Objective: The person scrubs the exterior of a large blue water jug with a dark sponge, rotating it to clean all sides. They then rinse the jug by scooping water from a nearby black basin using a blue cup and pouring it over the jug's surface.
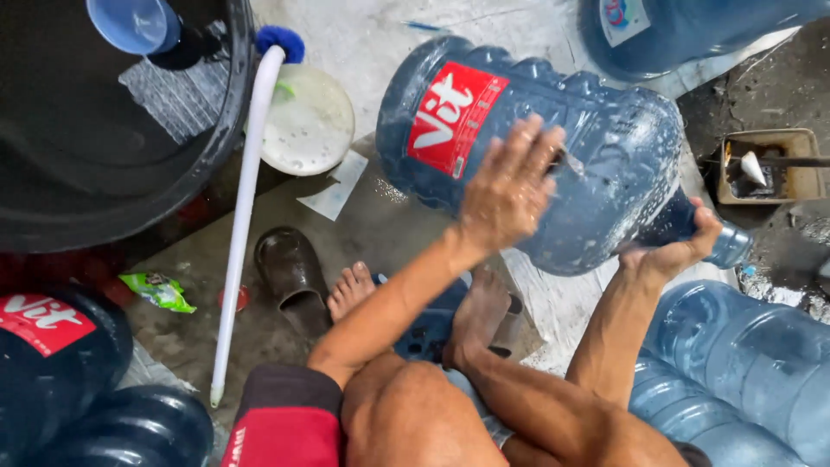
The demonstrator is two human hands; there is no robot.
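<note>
Head view, nearest: bare knees, red-hemmed shorts (281,415).
Left hand (506,186): fingers spread flat on the jug's side.
Right hand (674,251): cupped under the neck, probably gripping it; fingers partly hidden.
Water jug (605,164): large, blue, translucent, ribbed, wet and soapy; red label; tilted on its side over wet floor.
Beside: white-handled brush (242,207), brown sandal (292,275).

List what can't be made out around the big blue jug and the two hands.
- Blue jug, head view: its mouth is covered by the right hand; capped or open cannot be told.
- Left hand: palm pressed flat on the jug; anything under it is hidden.
- Underside of the jug: turned away from the camera.
- Jug top right: cut off by the frame edge.
</note>
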